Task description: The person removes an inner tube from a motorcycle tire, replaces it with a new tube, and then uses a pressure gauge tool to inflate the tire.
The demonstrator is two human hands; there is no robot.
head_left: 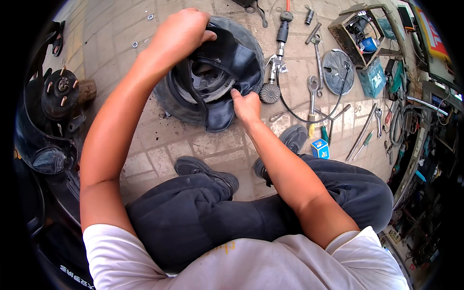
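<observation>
A tyre [169, 99] lies flat on the paved floor in front of me, with a metal wheel rim [221, 88] inside it. Across its opening lies a limp black rubber inner tube [220, 117], folded and partly drooping over the near side of the tyre. My left hand [186, 30] is closed on the tube's far edge, thumb over the rubber. On the near right side, my right hand [247, 106] pinches the tube with its thumb up. Part of the rim is hidden beneath the rubber.
Right of the tyre lie an air tool [281, 41], a ratchet wrench [312, 89], a round grey disc [337, 72] and a small blue box [320, 149]. A wooden crate [344, 34] stands beyond. At left is a wheel hub [60, 92] with studs. My shoes [205, 175] flank the near floor.
</observation>
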